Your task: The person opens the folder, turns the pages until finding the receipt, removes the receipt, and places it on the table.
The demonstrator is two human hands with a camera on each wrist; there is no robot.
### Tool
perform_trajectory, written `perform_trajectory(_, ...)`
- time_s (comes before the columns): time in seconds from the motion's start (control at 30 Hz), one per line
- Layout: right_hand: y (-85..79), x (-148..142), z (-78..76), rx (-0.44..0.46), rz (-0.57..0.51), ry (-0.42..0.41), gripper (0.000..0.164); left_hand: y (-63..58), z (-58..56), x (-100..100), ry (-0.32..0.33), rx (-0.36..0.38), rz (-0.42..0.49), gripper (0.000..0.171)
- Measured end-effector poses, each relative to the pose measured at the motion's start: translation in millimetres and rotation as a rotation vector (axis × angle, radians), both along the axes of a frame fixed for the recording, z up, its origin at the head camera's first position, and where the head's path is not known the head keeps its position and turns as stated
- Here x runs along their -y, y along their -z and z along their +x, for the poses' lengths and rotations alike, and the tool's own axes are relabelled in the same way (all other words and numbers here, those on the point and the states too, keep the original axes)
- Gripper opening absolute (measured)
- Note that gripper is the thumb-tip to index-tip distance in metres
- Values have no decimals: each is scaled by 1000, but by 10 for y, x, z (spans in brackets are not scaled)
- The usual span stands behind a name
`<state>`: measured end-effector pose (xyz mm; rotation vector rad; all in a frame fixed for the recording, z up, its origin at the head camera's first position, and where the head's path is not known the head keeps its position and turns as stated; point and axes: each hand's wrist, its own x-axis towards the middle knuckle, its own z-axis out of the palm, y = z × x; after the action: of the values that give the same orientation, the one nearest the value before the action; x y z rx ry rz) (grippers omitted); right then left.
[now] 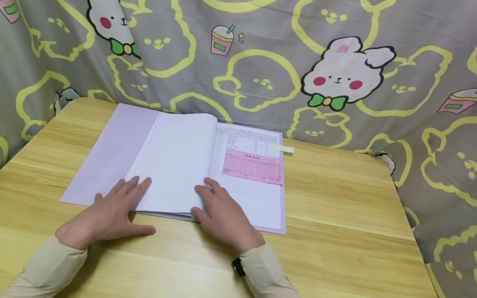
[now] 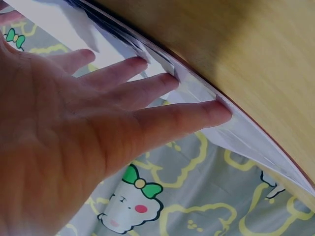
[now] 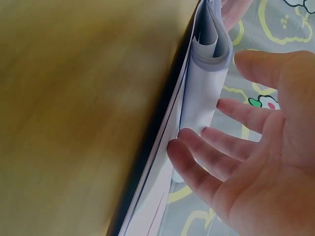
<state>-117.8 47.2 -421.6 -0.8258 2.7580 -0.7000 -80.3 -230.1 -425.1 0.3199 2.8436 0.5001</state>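
Observation:
An open lilac folder [image 1: 116, 149] lies on the table with a stack of white pages [image 1: 176, 159] curving up toward its middle. My left hand [image 1: 114, 215] rests with spread fingers on the lower left of the folder and pages, thumb over the table edge of it. In the left wrist view the left hand [image 2: 98, 123] has straight fingertips against the sheets. My right hand [image 1: 224, 213] touches the pages at the fold; in the right wrist view the right hand [image 3: 256, 152] has its fingers loosely bent beside the rolled page edge, gripping nothing. A pink printed slip [image 1: 251, 167] lies on the right-hand printed sheet [image 1: 253, 199].
A pale green tab [image 1: 281, 148] sticks out past the folder's right edge. The wooden table [image 1: 339, 230] extends around the folder. A grey patterned curtain [image 1: 268, 32] hangs behind the table and along its sides.

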Motion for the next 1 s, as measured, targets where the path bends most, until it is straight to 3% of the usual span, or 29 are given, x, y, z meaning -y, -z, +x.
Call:
perform_trajectory(0.57, -18, 2, -7, -1, 38, -12, 52, -1, 14, 11, 21, -16, -26, 105)
perform_trajectory(1.0, -44, -326, -231, -22, -22, 54, 44, -4, 10, -1, 19, -7, -9, 104)
